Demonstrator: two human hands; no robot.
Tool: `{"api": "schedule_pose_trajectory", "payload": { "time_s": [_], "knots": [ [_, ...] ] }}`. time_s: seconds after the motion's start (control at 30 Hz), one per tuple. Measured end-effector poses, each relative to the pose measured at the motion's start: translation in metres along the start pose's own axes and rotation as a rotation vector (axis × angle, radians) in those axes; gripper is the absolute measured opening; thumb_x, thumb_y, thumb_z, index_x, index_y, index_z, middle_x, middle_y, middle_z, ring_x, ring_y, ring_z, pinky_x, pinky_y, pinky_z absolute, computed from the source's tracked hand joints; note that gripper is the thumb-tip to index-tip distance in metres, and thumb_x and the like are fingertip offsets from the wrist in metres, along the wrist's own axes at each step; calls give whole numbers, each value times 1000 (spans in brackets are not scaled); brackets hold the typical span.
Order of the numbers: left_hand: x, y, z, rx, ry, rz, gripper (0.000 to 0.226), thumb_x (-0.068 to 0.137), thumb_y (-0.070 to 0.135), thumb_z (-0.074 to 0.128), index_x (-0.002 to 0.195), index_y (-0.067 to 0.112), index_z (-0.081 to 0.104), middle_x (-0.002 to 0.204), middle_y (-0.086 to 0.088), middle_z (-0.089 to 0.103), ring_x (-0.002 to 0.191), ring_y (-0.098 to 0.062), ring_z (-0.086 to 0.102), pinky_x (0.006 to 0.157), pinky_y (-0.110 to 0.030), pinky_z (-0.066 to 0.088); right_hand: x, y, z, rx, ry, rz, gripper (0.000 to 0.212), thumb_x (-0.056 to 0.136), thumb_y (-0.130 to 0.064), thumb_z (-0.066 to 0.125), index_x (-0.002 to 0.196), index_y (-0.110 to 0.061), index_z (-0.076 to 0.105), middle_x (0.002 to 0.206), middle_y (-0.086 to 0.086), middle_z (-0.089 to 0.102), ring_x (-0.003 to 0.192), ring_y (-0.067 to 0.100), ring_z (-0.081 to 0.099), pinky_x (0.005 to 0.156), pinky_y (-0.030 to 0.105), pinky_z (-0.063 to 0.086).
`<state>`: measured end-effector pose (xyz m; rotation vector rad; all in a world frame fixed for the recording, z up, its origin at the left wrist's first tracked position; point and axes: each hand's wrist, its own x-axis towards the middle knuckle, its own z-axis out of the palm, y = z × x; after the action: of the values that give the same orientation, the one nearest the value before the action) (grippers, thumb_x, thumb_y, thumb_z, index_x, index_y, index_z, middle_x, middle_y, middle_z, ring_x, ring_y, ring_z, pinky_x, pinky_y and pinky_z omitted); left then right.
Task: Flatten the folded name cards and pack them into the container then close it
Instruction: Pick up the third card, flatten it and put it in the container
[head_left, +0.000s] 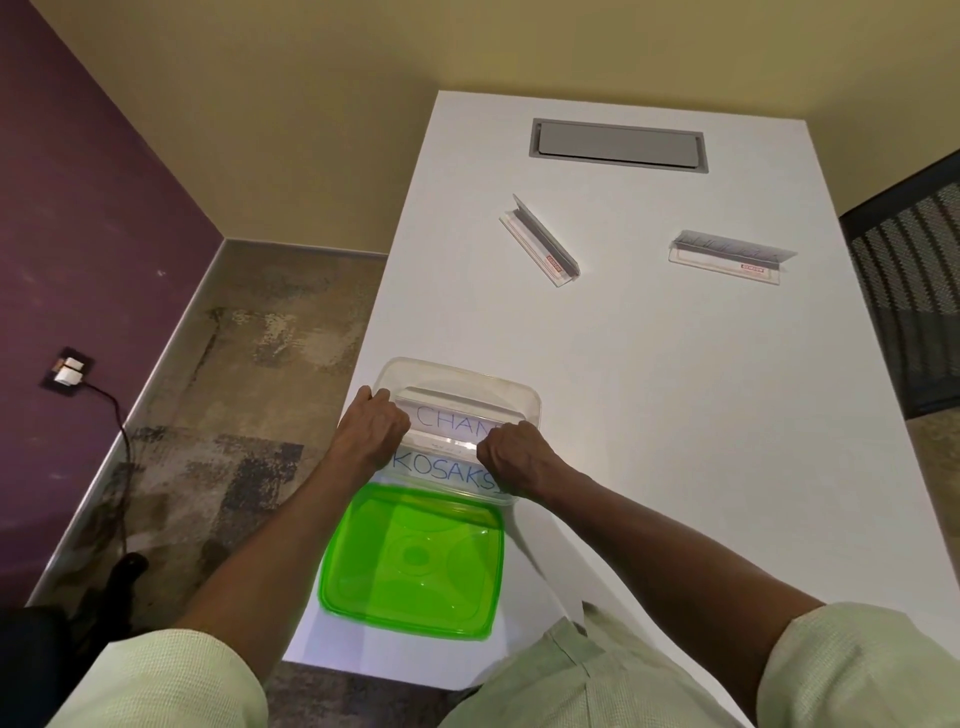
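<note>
Two hands: both work at the clear container (519, 397) in the lower centre of the frame.
Left hand (371, 431): fingers curled, grip closed on the left end of the flattened name card (449, 436) and the container's left rim.
Right hand (514, 454): fingers curled, grip closed on the card's right end.
Name card in hand: lies across the container, its two panels spread flat, blue lettering "CHAN" on the upper panel and "KOSAKS" on the lower.
Green lid (413, 564): flat on the white worktop (675, 415), just below the container, its upper edge under the container's near rim.
Folded card, upper centre (540, 241): still folded, standing slantwise on the worktop.
Folded card, upper right (730, 254): still folded, well apart from the first.
Grey hatch (618, 144): set into the worktop near the top of the frame.
</note>
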<state>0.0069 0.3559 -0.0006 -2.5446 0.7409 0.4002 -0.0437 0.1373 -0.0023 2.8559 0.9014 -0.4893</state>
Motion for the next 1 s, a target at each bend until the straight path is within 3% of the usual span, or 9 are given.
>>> {"api": "schedule_pose_trajectory", "payload": {
  "time_s": [0.17, 0.33, 0.53, 0.7, 0.9, 1.0],
  "knots": [
    [-1, 4, -7, 47, -28, 17, 13, 81, 10, 64, 91, 17, 67, 93, -5, 70, 98, -24, 55, 82, -36, 37, -3, -1, -4, 33, -27, 35, 17, 94, -7, 46, 99, -5, 62, 100, 15, 68, 91, 33, 65, 77, 38, 50],
    [-1, 1, -21, 29, -37, -10, 27, 78, 23, 74, 104, 18, 68, 104, -7, 68, 101, -23, 58, 81, -32, 42, -10, 0, -16, 124, 35, 58, 16, 86, -4, 50, 92, -3, 65, 96, 17, 69, 90, 36, 65, 73, 38, 49],
    [3, -1, -45, -283, -12, -158, 39, 82, 38, 73, 116, 20, 68, 115, -7, 68, 104, -27, 65, 83, -35, 51, -29, 11, -35, 193, 314, 47, 13, 72, 3, 60, 61, -3, 57, 59, 20, 60, 57, 34, 58, 51, 30, 32],
    [4, 16, -71, -566, 170, -270, 17, 89, 32, 64, 98, 22, 74, 104, -4, 72, 95, -26, 67, 77, -34, 52, -53, 30, -41, 135, 408, 137, 26, 58, -3, 74, 49, -11, 51, 44, 8, 52, 43, 28, 49, 45, 24, 22],
    [12, 47, -103, -724, 257, -348, 15, 85, 16, 61, 86, 21, 76, 93, 1, 73, 87, -26, 65, 69, -30, 48, -86, 63, -34, 129, 438, 220, 42, 55, -2, 73, 51, -17, 33, 42, 6, 44, 41, 27, 43, 44, 24, 18],
    [18, 62, -120, -759, 248, -372, 20, 71, 4, 49, 58, 16, 57, 67, 2, 59, 63, -23, 49, 52, -25, 35, -102, 83, -29, 115, 464, 250, 49, 55, -1, 72, 54, -18, 26, 41, 5, 39, 42, 25, 29, 44, 24, 16]
  ]
}}
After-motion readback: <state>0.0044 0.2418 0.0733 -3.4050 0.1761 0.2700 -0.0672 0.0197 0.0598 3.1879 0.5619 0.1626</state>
